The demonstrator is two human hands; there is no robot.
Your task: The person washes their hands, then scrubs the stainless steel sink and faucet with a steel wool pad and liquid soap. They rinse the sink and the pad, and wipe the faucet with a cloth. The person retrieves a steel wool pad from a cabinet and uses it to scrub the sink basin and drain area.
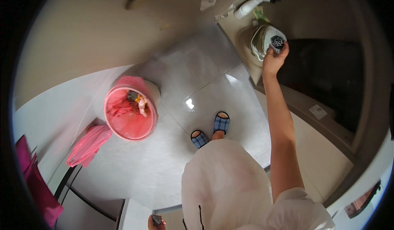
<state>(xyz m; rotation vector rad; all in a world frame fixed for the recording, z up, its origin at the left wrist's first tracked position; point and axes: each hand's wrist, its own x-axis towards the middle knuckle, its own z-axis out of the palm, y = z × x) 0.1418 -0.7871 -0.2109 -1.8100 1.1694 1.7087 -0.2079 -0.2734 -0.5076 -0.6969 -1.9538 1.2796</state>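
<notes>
My right hand [275, 62] reaches out at the upper right, its fingers around a small dark, shiny round object [277, 42]. It looks like a metal scourer, perhaps in clear plastic, but blur leaves this unsettled. Just behind that hand, a white ribbed container [261, 40] stands on the counter. Low in the picture, my left hand [157, 227] is partly cut off by the frame's edge. Between its fingers sits a dark grey steel-wool scourer [156, 219].
A round bin [106, 113] lined with pink plastic holds a grey clump and scraps. Beside it hangs a pink plastic bag [90, 146]. A white spray bottle [247, 8] stands on the counter [243, 48], near a dark glossy panel [320, 73]. Slippered feet [222, 123] rest on grey tiles.
</notes>
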